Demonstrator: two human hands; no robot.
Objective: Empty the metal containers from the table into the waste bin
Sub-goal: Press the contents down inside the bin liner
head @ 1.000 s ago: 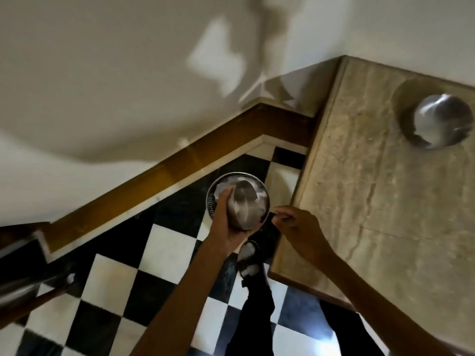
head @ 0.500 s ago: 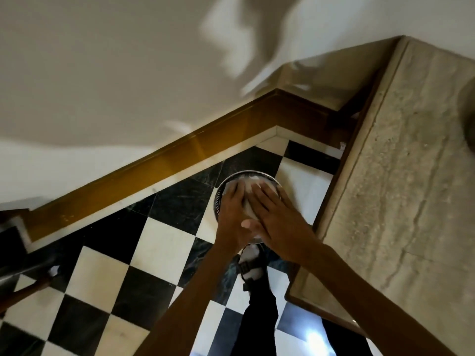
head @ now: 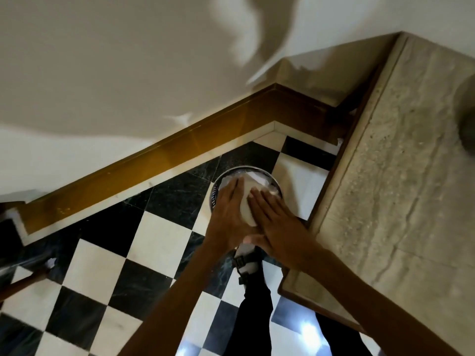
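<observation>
Compared with a second ago, the right hand (head: 276,224) has left the desk (head: 401,191) edge and now lies flat, fingers spread, on the upturned metal container (head: 248,201). The left hand (head: 228,217) still grips the container's other side, fingers wrapped around it. Both hold it over the waste bin (head: 218,191), which stands on the checkered floor (head: 102,265) just beside the desk. The view has shifted too: the second container, plain on the desk earlier, is now only a dark blur cut off at the right edge. The hands hide most of the held container and the bin's inside; whether anything is falling out cannot be made out.
</observation>
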